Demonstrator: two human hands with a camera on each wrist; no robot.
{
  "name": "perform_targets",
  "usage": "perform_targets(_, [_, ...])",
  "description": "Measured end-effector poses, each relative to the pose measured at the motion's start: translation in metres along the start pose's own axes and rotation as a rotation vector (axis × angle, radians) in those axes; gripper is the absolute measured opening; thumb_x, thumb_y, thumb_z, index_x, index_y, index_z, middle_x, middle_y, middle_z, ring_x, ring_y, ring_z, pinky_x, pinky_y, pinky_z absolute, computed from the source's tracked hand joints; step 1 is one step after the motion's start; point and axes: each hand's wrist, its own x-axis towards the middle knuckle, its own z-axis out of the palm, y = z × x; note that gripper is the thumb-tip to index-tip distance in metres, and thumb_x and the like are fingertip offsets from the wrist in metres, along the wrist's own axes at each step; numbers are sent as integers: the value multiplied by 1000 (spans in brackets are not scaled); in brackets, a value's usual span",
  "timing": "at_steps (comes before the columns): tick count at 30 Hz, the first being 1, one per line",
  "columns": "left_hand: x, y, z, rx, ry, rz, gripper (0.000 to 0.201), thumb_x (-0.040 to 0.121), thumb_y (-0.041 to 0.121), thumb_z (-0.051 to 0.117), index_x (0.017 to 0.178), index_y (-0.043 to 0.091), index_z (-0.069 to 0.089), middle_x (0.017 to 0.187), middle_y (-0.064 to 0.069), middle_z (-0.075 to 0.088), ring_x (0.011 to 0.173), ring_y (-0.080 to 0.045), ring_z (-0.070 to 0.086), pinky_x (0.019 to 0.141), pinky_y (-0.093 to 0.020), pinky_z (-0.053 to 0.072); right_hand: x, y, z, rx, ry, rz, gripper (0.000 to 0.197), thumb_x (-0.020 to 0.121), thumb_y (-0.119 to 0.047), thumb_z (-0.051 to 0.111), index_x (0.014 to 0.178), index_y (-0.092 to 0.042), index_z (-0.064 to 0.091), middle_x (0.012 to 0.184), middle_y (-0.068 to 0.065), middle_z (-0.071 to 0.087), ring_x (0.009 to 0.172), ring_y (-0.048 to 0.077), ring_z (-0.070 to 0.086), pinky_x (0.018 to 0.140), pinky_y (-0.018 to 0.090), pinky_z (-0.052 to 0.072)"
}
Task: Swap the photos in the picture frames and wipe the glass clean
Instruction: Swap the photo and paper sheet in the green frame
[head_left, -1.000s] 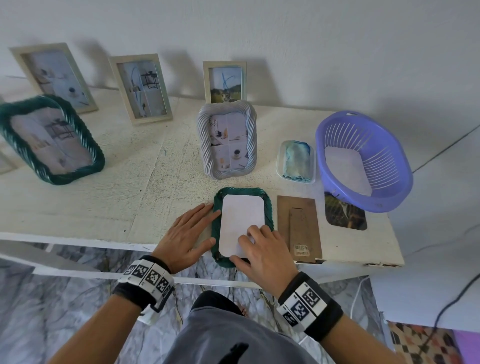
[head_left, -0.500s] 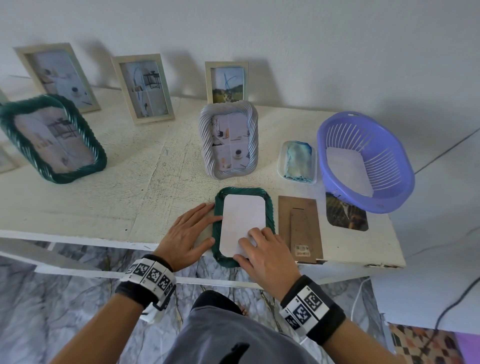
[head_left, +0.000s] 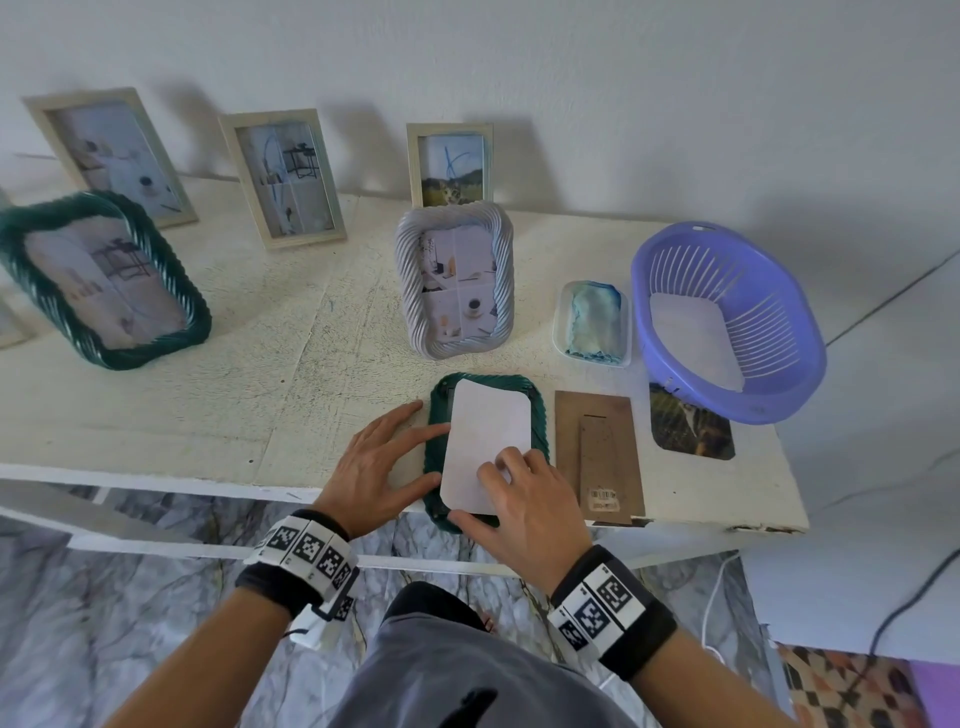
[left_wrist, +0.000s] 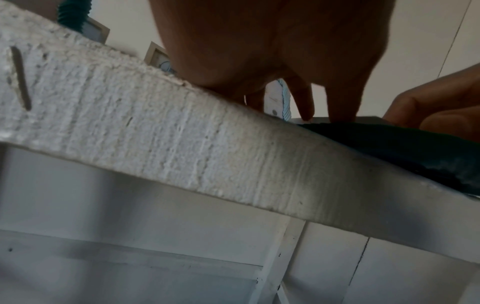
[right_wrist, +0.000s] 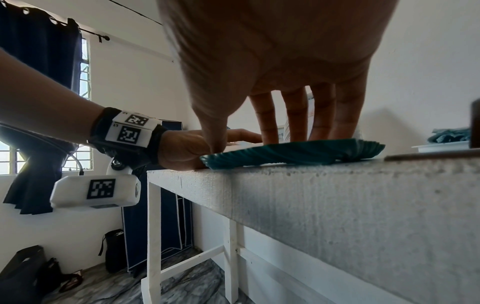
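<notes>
Head view: the white photo (head_left: 485, 447), lying back-up in the face-down green frame (head_left: 439, 415) at the table (head_left: 208, 415) edge, is now skewed; seating is judged unfinished. It is pressed by the right hand (head_left: 524, 499) (fingers bent down); the left hand (head_left: 376, 462) is flat.

Left wrist view: left fingers (left_wrist: 303, 102) are extended.

Right wrist view: right fingertips (right_wrist: 267, 127) are planted on it.

The right hand (right_wrist: 272, 61) fills the top of the view, its fingers (right_wrist: 296, 119) reaching down onto a white sheet (right_wrist: 241, 144) lying in the green ribbed frame (right_wrist: 291, 154), which lies flat at the near edge of the white counter (right_wrist: 337, 205). At 9 o'clock, the left hand (right_wrist: 187, 150) rests on the counter just beside the frame, a marker-covered band (right_wrist: 130, 129) on its wrist. At 3 o'clock a white dish (right_wrist: 441, 147) holds a bluish cloth (right_wrist: 449, 134). A dark curtain (right_wrist: 39, 61) hangs at 10 o'clock.
</notes>
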Motion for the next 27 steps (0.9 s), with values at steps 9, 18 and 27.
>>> perform_targets(9, [2, 7, 10, -5, 77, -68, 55, 81, 63, 57, 126, 30, 56, 150, 2, 43, 137, -17, 40, 110, -39, 33, 0, -3, -3, -9, 41, 3, 40, 89, -56, 48, 90, -17, 57, 85, 2, 55, 73, 22, 52, 57, 33, 48])
perform_targets(18, [0, 6, 9, 90, 43, -44, 47, 83, 65, 55, 117, 32, 60, 149, 2, 42, 136, -21, 40, 105, -44, 38, -5, -5, -26, 158, 56, 48, 27, 96, -37, 41, 107, -16, 54, 83, -1, 57, 62, 16, 51, 46, 28, 44])
perform_targets(27, [-2, 5, 7, 98, 38, -49, 44, 82, 66, 54, 114, 37, 59, 150, 4, 40, 137, -20, 39, 107, -43, 35, -34, 57, -57, 376, 357, 352, 34, 95, -5, 54, 127, -15, 53, 60, -2, 55, 48, 13, 51, 45, 26, 44])
